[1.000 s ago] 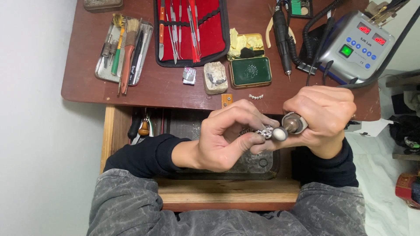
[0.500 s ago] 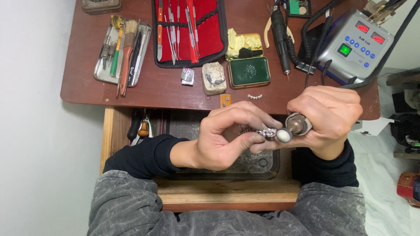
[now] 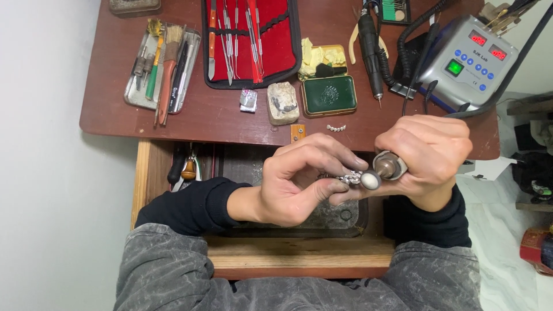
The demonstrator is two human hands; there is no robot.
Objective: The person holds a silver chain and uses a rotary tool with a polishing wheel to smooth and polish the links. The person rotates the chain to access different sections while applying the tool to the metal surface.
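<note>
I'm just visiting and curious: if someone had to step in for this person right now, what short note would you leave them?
Left hand: pinches a small silvery metal piece between its fingertips.
Right hand: grip closed on a rotary handpiece; its white polishing tip meets the piece.
Both hands are over the open drawer below the desk.
On the desk: red tool roll, tray of brushes, green tin, grey control box.
Done: cannot tell how much is polished. Left: cannot tell.
</note>
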